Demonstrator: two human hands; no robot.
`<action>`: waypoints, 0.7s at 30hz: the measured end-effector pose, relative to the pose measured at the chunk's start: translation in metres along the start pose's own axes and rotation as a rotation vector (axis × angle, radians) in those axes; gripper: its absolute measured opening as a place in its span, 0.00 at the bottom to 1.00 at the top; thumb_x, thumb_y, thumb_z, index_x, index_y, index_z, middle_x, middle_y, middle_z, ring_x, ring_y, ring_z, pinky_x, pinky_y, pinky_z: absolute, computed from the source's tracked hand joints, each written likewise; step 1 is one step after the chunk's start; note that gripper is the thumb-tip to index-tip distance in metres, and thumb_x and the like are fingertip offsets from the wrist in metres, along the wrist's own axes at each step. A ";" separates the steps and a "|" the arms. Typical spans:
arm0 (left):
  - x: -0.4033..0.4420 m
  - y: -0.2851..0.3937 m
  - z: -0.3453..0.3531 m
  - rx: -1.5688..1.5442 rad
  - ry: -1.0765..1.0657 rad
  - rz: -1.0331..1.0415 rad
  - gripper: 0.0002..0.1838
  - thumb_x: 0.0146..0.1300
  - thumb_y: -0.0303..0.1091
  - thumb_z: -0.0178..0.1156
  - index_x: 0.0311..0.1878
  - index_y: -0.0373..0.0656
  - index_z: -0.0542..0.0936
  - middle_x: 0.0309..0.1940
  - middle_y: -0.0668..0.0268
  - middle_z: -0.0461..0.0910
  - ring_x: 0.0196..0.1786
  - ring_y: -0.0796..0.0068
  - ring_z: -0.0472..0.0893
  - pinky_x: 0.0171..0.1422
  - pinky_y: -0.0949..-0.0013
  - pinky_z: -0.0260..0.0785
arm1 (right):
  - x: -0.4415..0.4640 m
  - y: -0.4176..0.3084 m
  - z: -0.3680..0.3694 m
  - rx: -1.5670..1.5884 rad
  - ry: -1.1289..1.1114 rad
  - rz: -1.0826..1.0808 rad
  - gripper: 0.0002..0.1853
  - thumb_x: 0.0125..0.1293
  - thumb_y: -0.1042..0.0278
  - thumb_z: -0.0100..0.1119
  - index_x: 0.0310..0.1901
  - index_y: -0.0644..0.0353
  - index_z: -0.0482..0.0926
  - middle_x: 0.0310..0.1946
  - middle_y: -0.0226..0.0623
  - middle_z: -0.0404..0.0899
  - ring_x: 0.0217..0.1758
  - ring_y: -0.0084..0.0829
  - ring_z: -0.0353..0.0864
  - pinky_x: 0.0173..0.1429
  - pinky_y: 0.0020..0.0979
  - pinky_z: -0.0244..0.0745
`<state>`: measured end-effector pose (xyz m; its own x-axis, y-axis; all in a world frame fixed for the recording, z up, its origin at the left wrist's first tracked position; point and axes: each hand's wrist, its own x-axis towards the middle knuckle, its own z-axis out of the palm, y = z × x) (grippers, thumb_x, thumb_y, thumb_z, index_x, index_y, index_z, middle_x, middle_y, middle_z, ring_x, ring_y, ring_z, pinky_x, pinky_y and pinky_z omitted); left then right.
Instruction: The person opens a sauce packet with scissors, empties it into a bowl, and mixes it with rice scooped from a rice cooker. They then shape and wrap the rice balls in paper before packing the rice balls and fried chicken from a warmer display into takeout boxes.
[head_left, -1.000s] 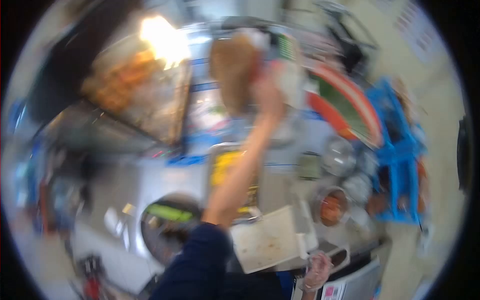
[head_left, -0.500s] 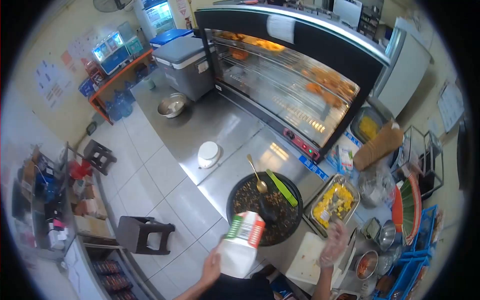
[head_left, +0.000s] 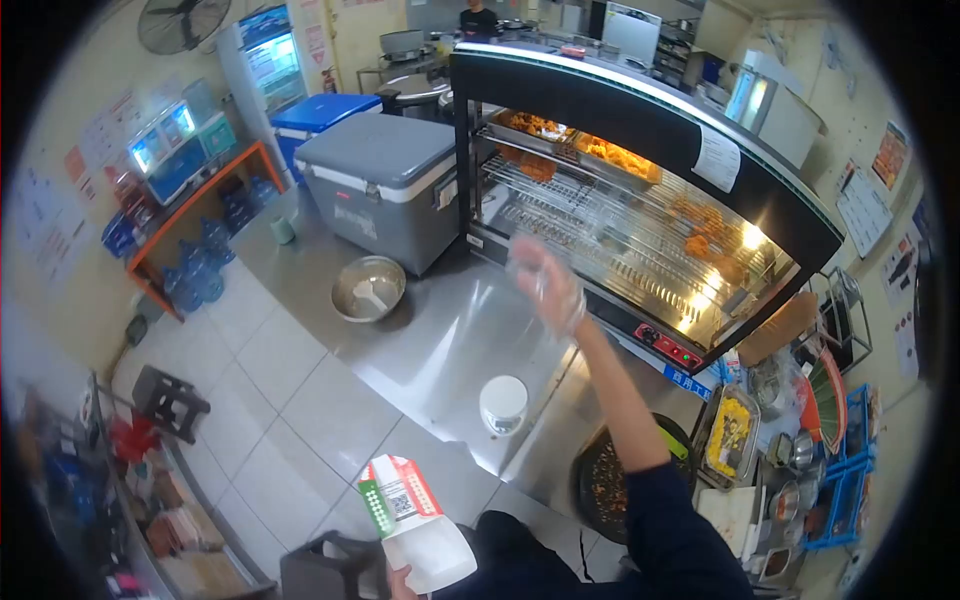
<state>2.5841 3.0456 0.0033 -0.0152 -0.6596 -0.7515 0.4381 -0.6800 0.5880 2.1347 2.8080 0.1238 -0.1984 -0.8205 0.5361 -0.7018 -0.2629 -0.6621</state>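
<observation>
My left hand is at the bottom of the view, its fingers wrapped around an open paper takeaway box with red and green printed flaps. The box is tilted, its white inside facing up. My right hand, in a clear plastic glove, is stretched out over the steel counter in front of the glass food warmer. Its fingers are slightly blurred, extended, with nothing visible in them. Closest to it on the counter are a metal bowl with a white scoop inside and a round white kitchen scale.
A grey cooler box stands left of the warmer, which holds trays of fried food. A black pan with dark bits is partly behind my right arm. Right of it sits a metal tray of yellow food. A dark stool is at lower left.
My view has swung left and up. My right hand has gone from beside the yellow food tray to the front of the warmer. The box remains in my left hand, now tilted differently.
</observation>
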 end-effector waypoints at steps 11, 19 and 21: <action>0.199 0.189 0.138 0.659 -0.205 0.395 0.34 0.67 0.38 0.48 0.72 0.28 0.54 0.72 0.49 0.56 0.71 0.58 0.59 0.74 0.62 0.51 | 0.203 0.188 -0.051 0.013 0.920 0.257 0.33 0.67 0.57 0.53 0.69 0.67 0.59 0.62 0.49 0.70 0.64 0.41 0.70 0.69 0.35 0.61; 0.254 0.263 0.269 0.830 -0.438 0.334 0.28 0.65 0.35 0.47 0.67 0.32 0.66 0.66 0.54 0.67 0.69 0.60 0.63 0.72 0.63 0.53 | 0.255 0.193 -0.064 -0.674 0.753 0.656 0.30 0.69 0.52 0.47 0.65 0.64 0.65 0.68 0.52 0.62 0.72 0.51 0.59 0.74 0.45 0.54; 0.276 0.271 0.282 0.901 -0.531 0.364 0.27 0.66 0.35 0.46 0.66 0.32 0.66 0.66 0.54 0.67 0.68 0.61 0.63 0.72 0.63 0.54 | 0.276 0.201 -0.086 -0.699 0.645 0.727 0.28 0.69 0.52 0.46 0.65 0.62 0.67 0.67 0.52 0.64 0.70 0.51 0.61 0.73 0.45 0.55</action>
<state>2.4452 2.5892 0.0400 -0.4962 -0.7746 -0.3922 -0.3169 -0.2590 0.9124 1.8798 2.5723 0.1835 -0.8692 -0.2044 0.4503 -0.4636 0.6536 -0.5982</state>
